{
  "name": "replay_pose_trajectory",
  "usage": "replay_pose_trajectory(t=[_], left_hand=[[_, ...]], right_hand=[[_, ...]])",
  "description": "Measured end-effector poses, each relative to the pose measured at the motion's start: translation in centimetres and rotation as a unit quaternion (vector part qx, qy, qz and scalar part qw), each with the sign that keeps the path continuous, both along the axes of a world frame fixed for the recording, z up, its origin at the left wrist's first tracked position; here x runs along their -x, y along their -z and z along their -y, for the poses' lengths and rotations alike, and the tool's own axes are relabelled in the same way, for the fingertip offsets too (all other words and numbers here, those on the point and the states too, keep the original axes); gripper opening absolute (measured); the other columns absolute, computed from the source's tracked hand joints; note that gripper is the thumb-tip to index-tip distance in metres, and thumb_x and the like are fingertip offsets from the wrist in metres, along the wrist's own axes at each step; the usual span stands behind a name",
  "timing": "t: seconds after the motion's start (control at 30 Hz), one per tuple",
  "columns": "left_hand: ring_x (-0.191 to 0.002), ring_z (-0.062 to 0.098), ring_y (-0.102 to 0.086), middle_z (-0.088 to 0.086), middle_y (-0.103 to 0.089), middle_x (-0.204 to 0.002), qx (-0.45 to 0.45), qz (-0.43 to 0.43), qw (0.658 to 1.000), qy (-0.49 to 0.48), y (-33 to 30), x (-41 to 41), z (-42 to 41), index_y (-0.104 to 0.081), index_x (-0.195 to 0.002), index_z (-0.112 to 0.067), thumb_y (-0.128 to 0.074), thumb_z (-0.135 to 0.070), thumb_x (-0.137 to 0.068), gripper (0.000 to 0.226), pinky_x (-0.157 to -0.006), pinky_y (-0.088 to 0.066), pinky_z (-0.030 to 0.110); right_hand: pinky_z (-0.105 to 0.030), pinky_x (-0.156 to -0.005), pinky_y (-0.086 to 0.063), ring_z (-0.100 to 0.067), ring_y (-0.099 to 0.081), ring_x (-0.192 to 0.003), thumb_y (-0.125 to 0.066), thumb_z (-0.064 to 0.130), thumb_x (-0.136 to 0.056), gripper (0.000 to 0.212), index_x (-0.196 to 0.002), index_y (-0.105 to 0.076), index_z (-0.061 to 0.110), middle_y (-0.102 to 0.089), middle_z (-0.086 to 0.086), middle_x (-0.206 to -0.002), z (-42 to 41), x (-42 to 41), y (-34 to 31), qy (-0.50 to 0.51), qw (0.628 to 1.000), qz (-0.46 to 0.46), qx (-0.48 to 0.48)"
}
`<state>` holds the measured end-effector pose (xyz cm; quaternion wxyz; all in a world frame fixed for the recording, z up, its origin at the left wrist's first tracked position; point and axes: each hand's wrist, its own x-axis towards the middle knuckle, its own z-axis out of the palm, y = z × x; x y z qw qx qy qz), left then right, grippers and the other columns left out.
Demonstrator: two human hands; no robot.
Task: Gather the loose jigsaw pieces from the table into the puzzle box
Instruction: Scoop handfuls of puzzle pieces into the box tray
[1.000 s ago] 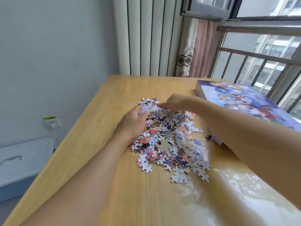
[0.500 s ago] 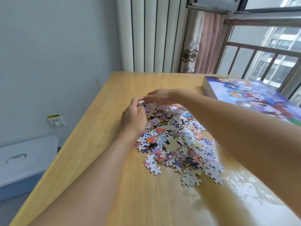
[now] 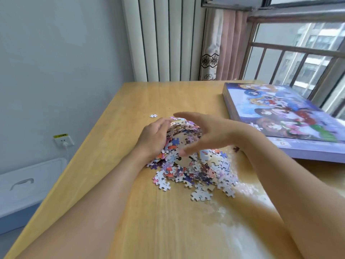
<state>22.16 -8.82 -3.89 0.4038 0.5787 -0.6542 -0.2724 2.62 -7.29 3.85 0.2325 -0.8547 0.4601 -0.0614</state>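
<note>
Two hands, left hand (image 3: 155,137) and right hand (image 3: 203,135), one puzzle box (image 3: 291,118), one table (image 3: 130,212), countless jigsaw pieces (image 3: 196,172).
</note>
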Motion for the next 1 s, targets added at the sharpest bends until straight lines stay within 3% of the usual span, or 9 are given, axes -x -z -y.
replay_pose_trajectory(t=[0.07,0.17,0.33,0.43,0.53,0.63,0.7,0.83,1.0], left_hand=[[-0.120,0.007,-0.054,-0.012,-0.065,-0.120,-0.002,-0.040,0.999,-0.005,0.0,-0.2,0.3,-0.066,-0.118,-0.031,-0.034,-0.036,-0.106,0.034,-0.091,-0.037,0.018],[-0.119,0.008,-0.056,-0.009,-0.068,-0.118,0.004,-0.078,0.997,-0.007,-0.1,-0.4,0.6,-0.069,-0.112,-0.030,-0.035,-0.031,-0.106,0.034,-0.096,-0.040,0.024],[-0.110,0.001,-0.060,-0.009,-0.071,-0.109,0.004,-0.109,0.994,0.013,-0.2,-0.1,0.5,-0.073,-0.108,-0.025,-0.037,-0.031,-0.104,0.036,-0.088,-0.041,0.019],[-0.109,0.006,-0.063,-0.010,-0.073,-0.108,0.005,-0.138,0.990,0.028,-0.2,0.3,0.4,-0.075,-0.108,-0.024,-0.040,-0.042,-0.093,0.042,-0.095,-0.045,0.024],[-0.109,0.011,-0.064,-0.007,-0.073,-0.108,0.009,-0.165,0.986,0.022,-0.2,0.3,0.3,-0.075,-0.108,-0.020,-0.042,-0.039,-0.094,0.041,-0.101,-0.046,0.030],[-0.102,0.015,-0.066,-0.003,-0.074,-0.103,0.002,-0.189,0.982,0.008,-0.3,0.3,0.4,-0.073,-0.107,-0.019,-0.043,-0.039,-0.098,0.037,-0.092,-0.049,0.032],[-0.102,0.017,-0.064,-0.001,-0.071,-0.105,-0.010,-0.198,0.980,-0.003,-0.4,0.4,0.3,-0.071,-0.108,-0.021,-0.042,-0.038,-0.101,0.034,-0.088,-0.049,0.033],[-0.111,0.022,-0.061,0.005,-0.067,-0.113,-0.011,-0.195,0.981,-0.006,-0.6,0.5,0.0,-0.072,-0.103,-0.031,-0.042,-0.052,-0.088,0.039,-0.100,-0.045,0.042],[-0.113,0.029,-0.061,0.007,-0.068,-0.115,-0.012,-0.209,0.978,0.000,-0.7,0.6,-0.1,-0.072,-0.102,-0.032,-0.043,-0.047,-0.095,0.033,-0.095,-0.048,0.042]], right_hand=[[-0.044,-0.123,-0.022,-0.012,-0.017,-0.152,-0.090,0.059,-0.060,0.124,-0.156,-0.011,0.051,-0.014,0.019,-0.166,-0.8,0.4,0.6,-0.036,0.999,-0.035,0.011],[-0.052,-0.124,-0.016,-0.014,-0.002,-0.155,-0.092,0.053,-0.060,0.127,-0.153,-0.007,0.058,-0.002,0.018,-0.167,-0.7,-0.1,2.0,-0.055,0.996,-0.051,0.038],[-0.047,-0.120,-0.030,-0.019,-0.027,-0.149,-0.083,0.053,-0.074,0.102,-0.156,-0.023,0.046,-0.024,0.007,-0.164,0.3,-0.7,3.9,-0.035,0.992,0.016,0.122],[-0.042,-0.116,-0.035,-0.019,-0.033,-0.143,-0.081,0.054,-0.077,0.098,-0.156,-0.023,0.045,-0.034,0.006,-0.159,0.5,-0.9,4.7,-0.013,0.989,0.036,0.139],[-0.040,-0.110,-0.040,-0.017,-0.039,-0.138,-0.080,0.055,-0.076,0.095,-0.154,-0.026,0.045,-0.044,0.006,-0.152,0.9,-1.1,4.7,0.003,0.988,0.041,0.151],[-0.040,-0.104,-0.046,-0.019,-0.048,-0.131,-0.079,0.051,-0.078,0.089,-0.153,-0.033,0.036,-0.053,0.004,-0.144,1.1,-1.5,4.9,0.017,0.984,0.048,0.168],[-0.038,-0.099,-0.050,-0.020,-0.054,-0.125,-0.079,0.047,-0.079,0.083,-0.150,-0.039,0.031,-0.057,0.003,-0.140,1.0,-1.4,4.8,0.021,0.981,0.044,0.187],[-0.043,-0.087,-0.055,-0.022,-0.062,-0.110,-0.078,0.044,-0.079,0.070,-0.140,-0.047,0.031,-0.063,0.004,-0.129,0.6,-1.6,4.4,0.023,0.973,0.018,0.229],[-0.040,-0.073,-0.058,-0.024,-0.063,-0.100,-0.078,0.031,-0.076,0.078,-0.145,-0.041,0.029,-0.064,0.002,-0.123,0.3,-2.0,4.3,0.019,0.957,-0.035,0.287]])
